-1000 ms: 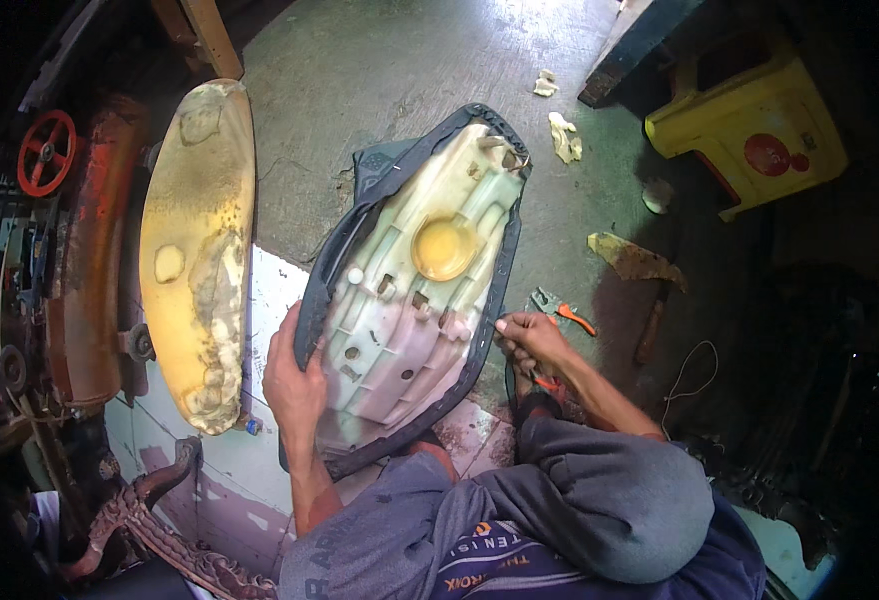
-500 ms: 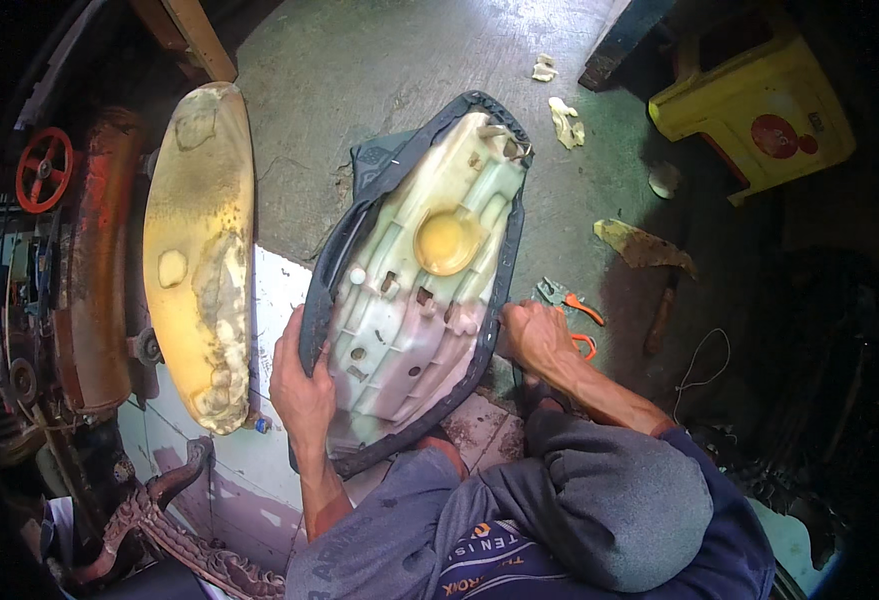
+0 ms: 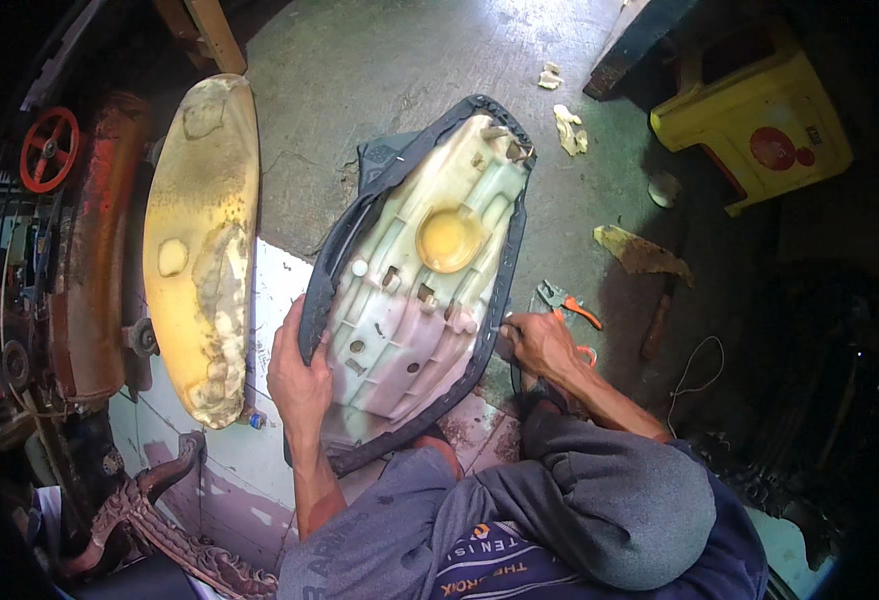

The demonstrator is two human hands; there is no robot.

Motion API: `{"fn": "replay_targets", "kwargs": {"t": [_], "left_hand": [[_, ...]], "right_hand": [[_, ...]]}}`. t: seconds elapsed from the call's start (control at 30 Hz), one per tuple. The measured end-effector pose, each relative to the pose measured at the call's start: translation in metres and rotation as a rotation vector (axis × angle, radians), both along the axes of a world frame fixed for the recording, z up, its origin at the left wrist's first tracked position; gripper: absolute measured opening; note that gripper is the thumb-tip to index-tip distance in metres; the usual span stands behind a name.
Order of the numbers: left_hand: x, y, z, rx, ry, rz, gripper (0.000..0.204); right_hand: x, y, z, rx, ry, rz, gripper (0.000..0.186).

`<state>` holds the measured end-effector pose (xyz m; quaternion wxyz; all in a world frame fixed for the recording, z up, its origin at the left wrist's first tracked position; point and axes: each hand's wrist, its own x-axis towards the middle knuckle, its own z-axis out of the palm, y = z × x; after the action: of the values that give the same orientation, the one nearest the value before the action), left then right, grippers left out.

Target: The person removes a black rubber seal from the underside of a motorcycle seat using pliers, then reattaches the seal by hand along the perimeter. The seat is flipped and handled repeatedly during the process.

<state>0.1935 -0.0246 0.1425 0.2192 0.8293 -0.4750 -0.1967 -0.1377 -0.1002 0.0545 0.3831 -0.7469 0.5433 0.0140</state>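
A motorcycle seat lies upside down before me, its pale, translucent plastic base facing up. Black cover material is folded over the base's rim, and part of it stands loose along the left side. My left hand grips the seat's lower left edge, thumb on top and fingers hidden beneath the cover. At the lower right edge my right hand is closed in a pinch; a small light tip shows at its fingers, but what it belongs to is unclear. Pliers with orange handles lie just beyond that hand.
A yellowed foam seat pad stands at the left beside a rusty red tank with a red handwheel. Foam scraps lie on the floor. A yellow plastic stool is at the far right, a carved wooden piece lower left.
My right hand has shifted slightly down and turned, so its pinched fingers and a light tip now show at the seat's edge. My left hand keeps its hold on the seat.
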Motion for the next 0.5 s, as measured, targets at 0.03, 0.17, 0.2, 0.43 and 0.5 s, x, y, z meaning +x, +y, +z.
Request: {"fn": "replay_targets", "kwargs": {"t": [0.03, 0.17, 0.2, 0.43, 0.5], "left_hand": [[0.0, 0.001, 0.0, -0.009, -0.004, -0.005, 0.056], [-0.003, 0.002, 0.001, -0.051, 0.004, -0.025, 0.057], [-0.003, 0.003, 0.001, -0.018, -0.004, -0.012, 0.057], [0.005, -0.004, -0.009, -0.113, 0.054, 0.113, 0.053], [0.008, -0.007, -0.011, -0.107, 0.119, 0.185, 0.052]], "right_hand": [[0.002, 0.004, 0.002, -0.086, 0.046, 0.025, 0.024], [0.016, 0.009, 0.006, -0.189, 0.196, 0.151, 0.023], [0.019, 0.008, 0.005, -0.207, 0.199, 0.155, 0.024], [-0.006, -0.007, -0.028, 0.553, -0.397, -0.551, 0.042], [-0.002, -0.01, -0.036, 0.454, -0.394, -0.547, 0.04]]}}
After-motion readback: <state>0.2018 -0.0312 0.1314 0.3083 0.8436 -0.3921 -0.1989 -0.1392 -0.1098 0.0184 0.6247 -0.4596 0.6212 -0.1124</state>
